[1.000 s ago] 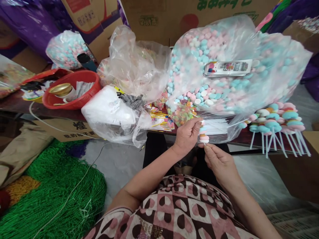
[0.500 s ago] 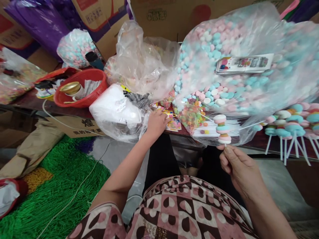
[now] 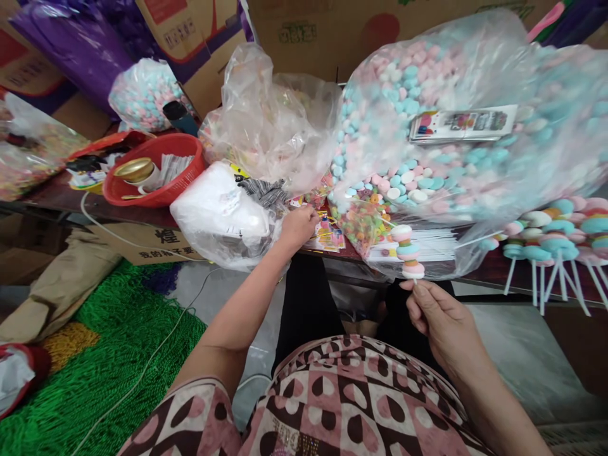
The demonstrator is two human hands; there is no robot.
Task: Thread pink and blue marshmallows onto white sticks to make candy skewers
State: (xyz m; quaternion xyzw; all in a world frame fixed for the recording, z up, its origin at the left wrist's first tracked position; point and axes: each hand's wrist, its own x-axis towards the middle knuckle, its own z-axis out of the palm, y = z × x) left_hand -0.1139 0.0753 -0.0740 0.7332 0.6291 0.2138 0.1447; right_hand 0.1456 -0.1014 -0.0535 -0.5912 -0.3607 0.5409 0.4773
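- Landmark: the marshmallow bag [image 3: 456, 88], of thin, cloudy, crumpled plastic, filled much of the table [image 3: 57, 195]; its slack lip reached the front edge.
- Edge, right of the marshmallow bag: a cluster of skewers [image 3: 558, 234] lay with white stick ends jutting past the table.
- Edge, left of the marshmallow bag: a white sack [image 3: 221, 202] bulged over the front edge, leaving a narrow working strip.
- Room: the main open space lay on the near side of the marshmallow bag, between the forearms and above the black trousers [image 3: 308, 304].
- Right hand [image 3: 437, 310]: thumb and forefinger pinched the stick of a sweet skewer [image 3: 409, 253], just in front of the marshmallow bag, its top leaning slightly left.
- Left hand [image 3: 300, 225]: placed left of the marshmallow bag, at the printed cards [image 3: 329, 237], fingers curled down; whether it gripped one could not be told.
- Shapes: the sweet skewer stacked puffy pale discs, one blue, with thinner orange-toned pieces between.
- Textures: the paper sticks [image 3: 432, 245] at the marshmallow bag's front were straight and smooth; the ring candy [image 3: 363, 218] at its left front corner looked grainy.
- Surface: a flat bundle of glossy labels [image 3: 463, 123] rested on the marshmallow bag.
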